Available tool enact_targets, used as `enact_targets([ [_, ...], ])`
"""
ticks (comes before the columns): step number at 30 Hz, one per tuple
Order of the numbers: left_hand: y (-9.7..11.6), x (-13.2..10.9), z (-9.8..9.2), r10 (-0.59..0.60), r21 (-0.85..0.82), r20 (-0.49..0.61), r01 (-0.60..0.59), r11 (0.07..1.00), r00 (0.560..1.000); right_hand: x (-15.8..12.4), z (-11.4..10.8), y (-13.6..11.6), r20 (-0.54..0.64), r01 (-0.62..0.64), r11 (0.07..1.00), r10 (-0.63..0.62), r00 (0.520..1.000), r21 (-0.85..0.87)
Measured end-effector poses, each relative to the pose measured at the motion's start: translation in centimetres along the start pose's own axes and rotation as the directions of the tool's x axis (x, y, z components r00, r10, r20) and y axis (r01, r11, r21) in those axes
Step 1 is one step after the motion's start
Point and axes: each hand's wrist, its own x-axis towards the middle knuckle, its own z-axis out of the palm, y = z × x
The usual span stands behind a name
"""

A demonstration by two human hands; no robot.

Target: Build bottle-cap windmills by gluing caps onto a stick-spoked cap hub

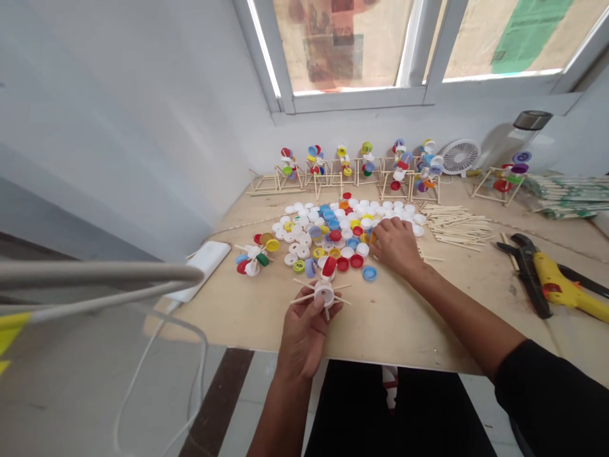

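Note:
My left hand [304, 330] is closed around a small wheel [325, 291] made of a white bottle cap with thin wooden sticks poking out like spokes and a red cap on one spoke. It holds the wheel near the table's front edge. My right hand [397, 244] reaches into a spread pile of bottle caps [333, 231], white, blue, red and yellow, with its fingers curled down on the caps at the pile's right side. What the fingers pinch is hidden. A finished cap wheel [254, 254] lies left of the pile.
Several cap windmills on stick frames [361, 165] line the back of the wooden table [428, 317]. Loose sticks [457, 225] lie at right, with a yellow glue gun [561, 285], black pliers [526, 266], a small white fan [459, 155] and a white power bank [202, 266] at left.

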Motion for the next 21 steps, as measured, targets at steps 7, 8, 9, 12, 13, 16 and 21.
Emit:
enact_targets([
  [7, -0.6, -0.3, 0.7, 0.133, 0.132, -0.014, -0.13, 0.983, 0.991, -6.0, -2.7, -1.2, -0.094, -0.068, 0.568, 0.251, 0.963, 0.82],
  [8, -0.7, -0.3, 0.8, 0.143, 0.146, -0.01, -0.141, 0.979, 0.99, -6.9, -2.9, -1.5, -0.039, -0.094, 0.464, 0.269, 0.962, 0.881],
  [9, -0.7, -0.4, 0.9, 0.151, 0.157, -0.004, -0.148, 0.976, 0.989, -7.7, -3.0, -1.8, 0.008, -0.114, 0.37, 0.277, 0.961, 0.922],
  [12, -0.9, -0.7, 1.1, 0.16, 0.176, 0.012, -0.16, 0.971, 0.987, -9.3, -3.0, -2.6, 0.086, -0.139, 0.189, 0.267, 0.96, 0.972],
  [13, -1.0, -0.8, 1.1, 0.16, 0.183, 0.019, -0.161, 0.97, 0.987, -9.5, -3.0, -2.7, 0.1, -0.148, 0.174, 0.258, 0.961, 0.973],
  [16, -1.2, -1.1, 1.2, 0.165, 0.204, 0.032, -0.169, 0.964, 0.986, -9.9, -3.0, -3.2, 0.132, -0.176, 0.192, 0.224, 0.966, 0.965],
  [21, -1.4, -1.5, 1.2, 0.169, 0.235, 0.007, -0.166, 0.958, 0.986, -10.1, -2.8, -3.9, 0.125, -0.171, 0.199, 0.224, 0.967, 0.965],
])
